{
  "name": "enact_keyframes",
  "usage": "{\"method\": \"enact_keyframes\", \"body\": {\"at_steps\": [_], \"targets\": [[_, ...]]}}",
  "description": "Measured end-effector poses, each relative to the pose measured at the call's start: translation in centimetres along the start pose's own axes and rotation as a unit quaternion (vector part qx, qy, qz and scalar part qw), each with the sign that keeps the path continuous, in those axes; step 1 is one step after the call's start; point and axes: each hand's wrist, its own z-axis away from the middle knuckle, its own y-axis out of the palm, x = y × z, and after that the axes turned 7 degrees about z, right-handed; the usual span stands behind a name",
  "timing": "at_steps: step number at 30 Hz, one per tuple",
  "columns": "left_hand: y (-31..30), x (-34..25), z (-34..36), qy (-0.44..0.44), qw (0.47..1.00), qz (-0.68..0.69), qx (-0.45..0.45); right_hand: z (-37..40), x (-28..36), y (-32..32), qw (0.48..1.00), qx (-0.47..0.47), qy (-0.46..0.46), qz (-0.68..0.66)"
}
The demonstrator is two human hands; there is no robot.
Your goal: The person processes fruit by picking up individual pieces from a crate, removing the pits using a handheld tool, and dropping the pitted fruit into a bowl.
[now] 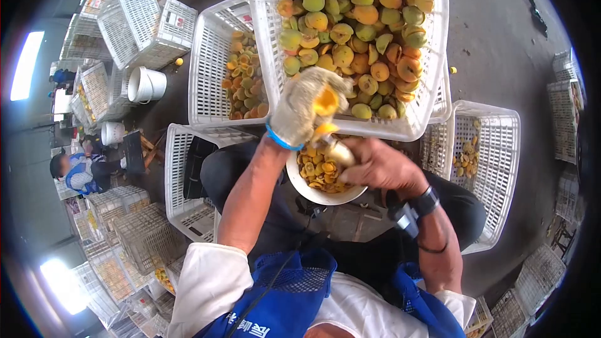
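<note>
My left hand [307,106], in a pale work glove with a blue band at the wrist, is closed around a halved peach [326,100] whose hollowed orange side shows. Just below it, my bare right hand [382,164] grips a shiny metal spoon-like tool [340,152], partly blurred. An orange bit of fruit [324,131] is at the tool's tip. Under both hands stands a white bucket [328,199] holding orange fruit scraps [317,170]. Directly ahead, a large white crate [441,37] is heaped with green and orange peach halves [366,31].
Another white crate [199,69] at left holds more fruit halves. Crates flank my knees, the right one [501,181] with some fruit pieces. A white pail [147,84] lies tipped at left. Farther left sits another person [81,169] among stacked crates.
</note>
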Motion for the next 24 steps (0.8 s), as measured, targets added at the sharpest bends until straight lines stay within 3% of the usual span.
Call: {"method": "enact_keyframes", "body": {"at_steps": [1, 2, 4, 5, 6, 7, 8, 10, 12, 13, 14, 16, 18, 19, 20, 21, 24], "targets": [[-0.2, -1.1, 0.2, -0.055, 0.995, 0.009, -0.077, 0.2, -0.1, 0.8, 1.0, 0.014, 0.002, 0.027], [0.1, -1.6, 0.2, 0.002, 0.993, -0.062, -0.102, 0.3, 0.0, 1.5, 1.0, 0.01, 0.016, 0.022], [-1.5, -3.4, 0.6, -0.031, 0.994, 0.069, -0.076, 0.0, -0.6, 2.0, 0.988, 0.0, -0.008, 0.156], [-1.8, -4.1, 1.1, -0.024, 0.993, 0.013, -0.114, 0.0, -1.4, 2.5, 0.987, 0.001, -0.016, 0.161], [-1.7, -5.0, 1.1, -0.016, 0.988, -0.041, -0.149, 0.2, -2.4, 2.9, 0.965, -0.033, -0.056, 0.254], [-2.2, -5.2, 1.0, 0.048, 0.985, -0.083, -0.144, 0.3, -3.2, 3.3, 0.932, -0.068, -0.095, 0.343], [-4.3, -6.0, 1.4, 0.078, 0.968, -0.209, -0.117, 0.3, -3.7, 3.7, 0.931, -0.068, -0.098, 0.346], [-6.0, -8.4, 1.9, 0.035, 0.932, -0.311, -0.184, -0.1, -4.2, 4.6, 0.875, -0.028, -0.028, 0.483], [-9.5, -9.8, 1.2, 0.142, 0.778, -0.578, -0.201, 0.0, -4.0, 5.4, 0.89, -0.063, -0.072, 0.446], [-9.4, -11.1, 0.9, 0.144, 0.686, -0.685, -0.197, -0.1, -3.8, 5.3, 0.888, -0.065, -0.071, 0.449], [-9.1, -11.8, 0.4, 0.028, 0.602, -0.754, -0.262, -0.1, -3.6, 5.2, 0.887, -0.066, -0.071, 0.452], [-7.8, -12.1, -0.3, 0.068, 0.534, -0.789, -0.298, -0.1, -3.0, 4.7, 0.886, -0.089, -0.054, 0.453], [-5.9, -11.0, -1.9, 0.145, 0.63, -0.726, -0.236, -0.1, -2.8, 4.2, 0.885, -0.108, -0.032, 0.451], [-4.9, -9.9, -3.0, 0.19, 0.669, -0.695, -0.181, -0.2, -2.8, 4.1, 0.887, -0.149, -0.066, 0.433], [-3.4, -8.5, -4.3, 0.172, 0.689, -0.686, -0.16, -0.3, -2.8, 3.9, 0.884, -0.191, -0.099, 0.414], [-2.5, -6.8, -5.8, 0.214, 0.691, -0.68, -0.117, -0.4, -2.8, 3.7, 0.884, -0.195, -0.095, 0.415], [-0.9, -2.5, -10.3, 0.168, 0.639, -0.75, -0.034, -0.4, -2.8, 3.3, 0.888, -0.222, -0.094, 0.393]]}}
